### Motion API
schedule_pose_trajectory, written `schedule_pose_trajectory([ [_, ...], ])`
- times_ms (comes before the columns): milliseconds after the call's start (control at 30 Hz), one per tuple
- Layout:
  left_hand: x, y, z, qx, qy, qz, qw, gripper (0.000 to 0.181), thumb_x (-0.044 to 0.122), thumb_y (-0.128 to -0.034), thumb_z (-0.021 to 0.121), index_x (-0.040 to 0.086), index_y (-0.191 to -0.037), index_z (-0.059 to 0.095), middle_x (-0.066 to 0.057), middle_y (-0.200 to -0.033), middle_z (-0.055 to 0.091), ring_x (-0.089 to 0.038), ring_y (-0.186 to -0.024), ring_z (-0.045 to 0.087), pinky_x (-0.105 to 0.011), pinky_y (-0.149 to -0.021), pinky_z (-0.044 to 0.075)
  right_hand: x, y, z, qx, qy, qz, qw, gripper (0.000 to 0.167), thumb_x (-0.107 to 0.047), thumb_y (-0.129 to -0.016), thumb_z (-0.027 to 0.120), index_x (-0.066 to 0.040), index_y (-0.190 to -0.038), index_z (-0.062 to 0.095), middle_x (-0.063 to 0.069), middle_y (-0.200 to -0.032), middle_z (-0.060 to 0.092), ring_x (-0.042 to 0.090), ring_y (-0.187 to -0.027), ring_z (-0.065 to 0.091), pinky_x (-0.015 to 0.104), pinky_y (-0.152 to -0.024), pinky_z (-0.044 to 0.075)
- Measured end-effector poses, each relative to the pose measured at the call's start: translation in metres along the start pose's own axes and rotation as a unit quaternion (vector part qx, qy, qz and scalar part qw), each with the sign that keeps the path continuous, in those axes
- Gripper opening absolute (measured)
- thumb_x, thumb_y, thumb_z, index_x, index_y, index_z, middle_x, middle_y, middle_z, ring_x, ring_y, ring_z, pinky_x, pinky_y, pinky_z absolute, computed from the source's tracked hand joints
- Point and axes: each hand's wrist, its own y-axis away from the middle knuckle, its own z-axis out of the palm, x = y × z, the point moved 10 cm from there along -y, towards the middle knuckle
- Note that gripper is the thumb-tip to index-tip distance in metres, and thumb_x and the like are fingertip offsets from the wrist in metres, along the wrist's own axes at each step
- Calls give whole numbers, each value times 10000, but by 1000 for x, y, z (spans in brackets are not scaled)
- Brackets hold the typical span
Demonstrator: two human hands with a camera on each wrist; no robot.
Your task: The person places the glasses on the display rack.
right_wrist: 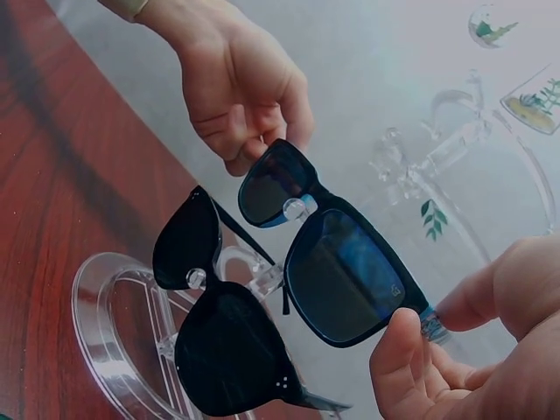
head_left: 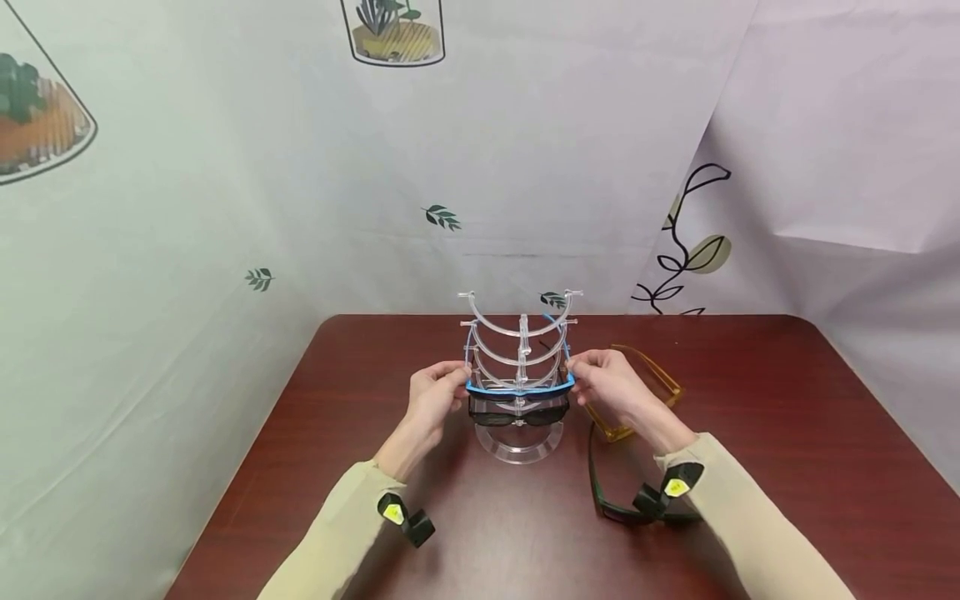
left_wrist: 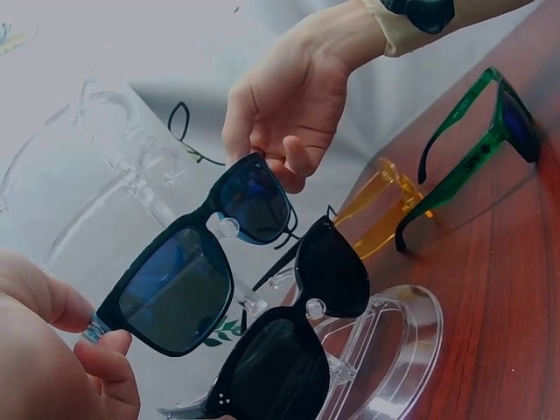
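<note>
Blue sunglasses (head_left: 536,392) — pinched at opposite hinge ends by left hand (head_left: 433,397) and right hand (head_left: 609,383), neither nearer; long axis laid crosswise between them, bridge at peg (left_wrist: 227,228) of clear stand (head_left: 519,456), above black sunglasses (head_left: 543,415).

Round the clear stand (head_left: 523,344), you've got bare table (head_left: 352,400) out at nine o'clock beyond your left hand (head_left: 437,396); yellow glasses (head_left: 677,390) lie beneath your right hand (head_left: 611,385) at three, green glasses (head_left: 622,514) blocking half past four.
</note>
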Motion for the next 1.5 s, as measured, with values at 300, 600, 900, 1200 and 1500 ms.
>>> schedule_pose_trajectory([
  [300, -2, 2, -1, 21, -9, 14, 10000, 260, 18, -908, 649, -124, -1126, 648, -59, -827, 691, -67, -557, 554, -166, -475, 398, 3, -1, 3, -14, -20, -45, 10000, 250, -19, -1019, 493, 190, -1151, 532, 95, -892, 571, 128, -635, 574, 229, -521, 525],
  [600, 0, 3, -3, 113, -135, 91, 9998, 263, 34, -920, 653, -113, -1138, 658, -57, -824, 682, -78, -574, 562, -178, -488, 417, 5, -1, 5, -33, -128, 13, 9999, 276, -34, -1023, 497, 193, -1181, 515, 81, -871, 548, 121, -631, 554, 222, -510, 510],
  [900, -1, 4, 0, 51, -56, 68, 9999, 289, 31, -918, 642, -145, -1147, 628, -39, -794, 661, -83, -567, 550, -164, -473, 394, 10, -3, 3, -24, 95, 76, 9999, 295, -64, -1031, 509, 179, -1197, 537, 77, -824, 543, 168, -653, 567, 255, -520, 525],
  [1200, 0, 3, 0, 43, -288, 44, 9996, 263, 58, -930, 647, -114, -1130, 648, -48, -822, 664, -121, -598, 578, -189, -506, 420, 10, -2, 1, 74, 307, 0, 9995, 286, -68, -1025, 517, 168, -1181, 558, 85, -844, 568, 174, -669, 576, 259, -525, 526],
  [1500, 3, 7, -2, 119, -532, 104, 9985, 216, 81, -947, 638, -82, -1083, 678, 15, -748, 619, -121, -608, 596, -209, -527, 458, 7, 1, -4, 271, 551, -72, 9981, 257, -73, -1012, 535, 137, -1152, 584, 103, -879, 609, 176, -652, 583, 282, -564, 531],
])
